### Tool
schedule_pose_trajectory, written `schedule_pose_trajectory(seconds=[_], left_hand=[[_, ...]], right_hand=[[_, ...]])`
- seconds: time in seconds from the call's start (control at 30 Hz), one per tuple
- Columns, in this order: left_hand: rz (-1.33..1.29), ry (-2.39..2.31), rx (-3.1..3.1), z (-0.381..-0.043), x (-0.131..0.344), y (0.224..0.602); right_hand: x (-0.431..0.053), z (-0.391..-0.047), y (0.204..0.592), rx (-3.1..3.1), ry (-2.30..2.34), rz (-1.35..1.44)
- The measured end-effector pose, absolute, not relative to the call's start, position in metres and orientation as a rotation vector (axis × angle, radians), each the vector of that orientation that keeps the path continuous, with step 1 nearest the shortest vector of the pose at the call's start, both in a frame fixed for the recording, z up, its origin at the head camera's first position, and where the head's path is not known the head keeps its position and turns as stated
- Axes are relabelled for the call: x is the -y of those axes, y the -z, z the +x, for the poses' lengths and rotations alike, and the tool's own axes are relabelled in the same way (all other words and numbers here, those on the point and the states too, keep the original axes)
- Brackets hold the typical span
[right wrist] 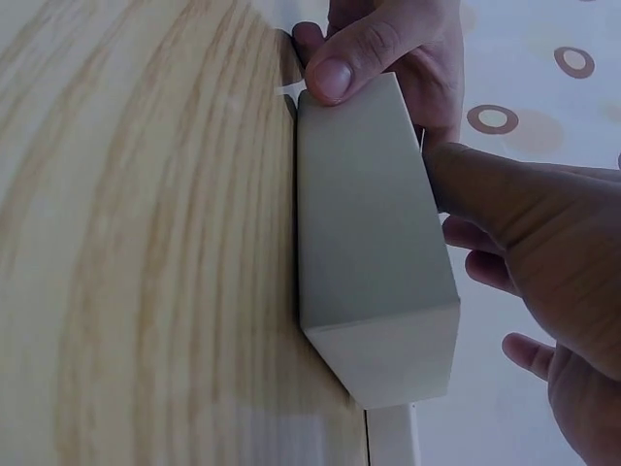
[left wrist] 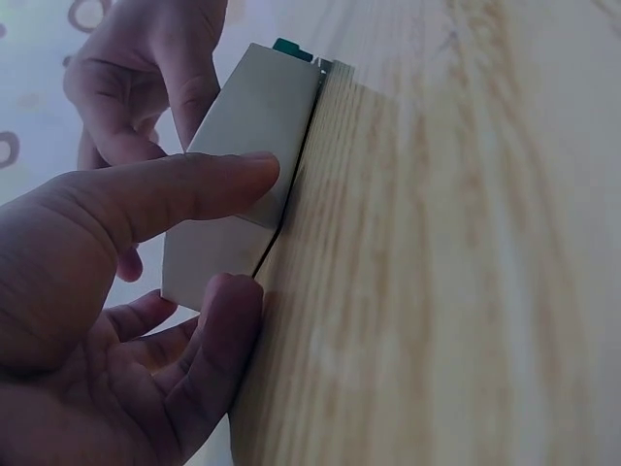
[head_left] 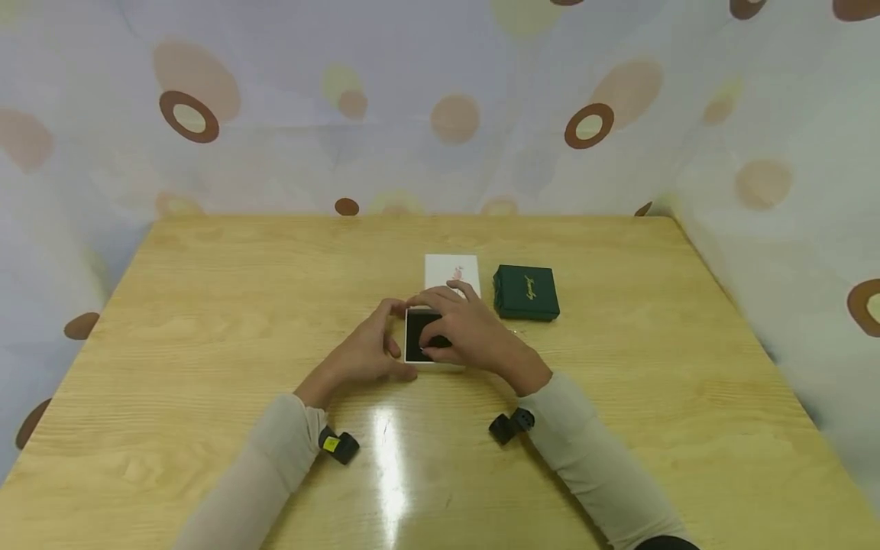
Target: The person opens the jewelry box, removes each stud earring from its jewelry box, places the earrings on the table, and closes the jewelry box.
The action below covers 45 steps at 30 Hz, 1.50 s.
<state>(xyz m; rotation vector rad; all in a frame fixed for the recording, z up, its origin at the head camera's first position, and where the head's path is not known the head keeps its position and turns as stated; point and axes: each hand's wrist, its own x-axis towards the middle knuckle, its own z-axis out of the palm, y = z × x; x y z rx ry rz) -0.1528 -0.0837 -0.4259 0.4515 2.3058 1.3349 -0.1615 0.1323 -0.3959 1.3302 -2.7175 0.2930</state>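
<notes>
A small white box [head_left: 435, 364] with a black inside [head_left: 415, 330] stands on the table, its top uncovered. My left hand [head_left: 371, 347] holds it at the left end, thumb along the near side and forefinger at the far side. My right hand [head_left: 467, 332] reaches over from the right, thumb and forefinger bent together down at the black inside. A tiny bright spot shows at those fingertips; whether it is a held thing or a nail I cannot tell. In the right wrist view the box's side [right wrist: 374, 214] hides the fingertips.
Behind the box lies a white lid-like square [head_left: 450, 269] with a pinkish print. To its right sits a dark green box [head_left: 526, 293] with gold lettering. A small glinting thing [head_left: 517, 332] lies by the right wrist. Patterned cloth [head_left: 385, 99] hangs behind the wooden table [head_left: 206, 321].
</notes>
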Motion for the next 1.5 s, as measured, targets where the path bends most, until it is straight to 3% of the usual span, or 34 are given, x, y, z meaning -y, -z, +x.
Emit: schedule_pose_trajectory(seconds=[0.43,1.0,1.5], left_hand=[[0.471,-1.354,-2.313,-0.153,0.082,0.429],[0.454,-1.309,-2.343,-0.152,0.081,0.427],[0.457,-1.341,-2.32,-0.152,0.082,0.427]], right_hand=[[-0.147,-0.166,0.39,2.727,-0.406,1.222],[-0.228,-0.18,0.37,3.104,-0.573,0.8],[-0.227,-0.182,0.379,3.228,-0.367,0.739]])
